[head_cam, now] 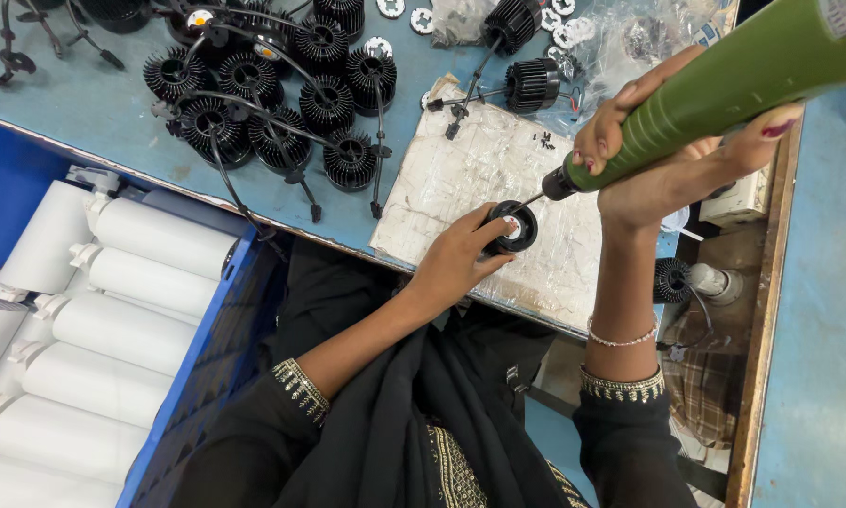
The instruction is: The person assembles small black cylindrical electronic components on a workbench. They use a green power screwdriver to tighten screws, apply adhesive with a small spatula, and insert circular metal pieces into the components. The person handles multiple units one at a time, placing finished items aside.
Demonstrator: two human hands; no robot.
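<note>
Green ribbed power screwdriver [724, 89], clenched in right hand [668, 160], slanted down-left onto round black finned housing [512, 227], gripped by left hand [456, 259].

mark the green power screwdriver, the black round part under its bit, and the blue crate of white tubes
green power screwdriver [715, 94], head view, on the middle of its green body.
black round part [514, 227], head view, on its black ring held by the left hand.
blue crate [218, 310], head view, on its right-hand blue wall.
</note>
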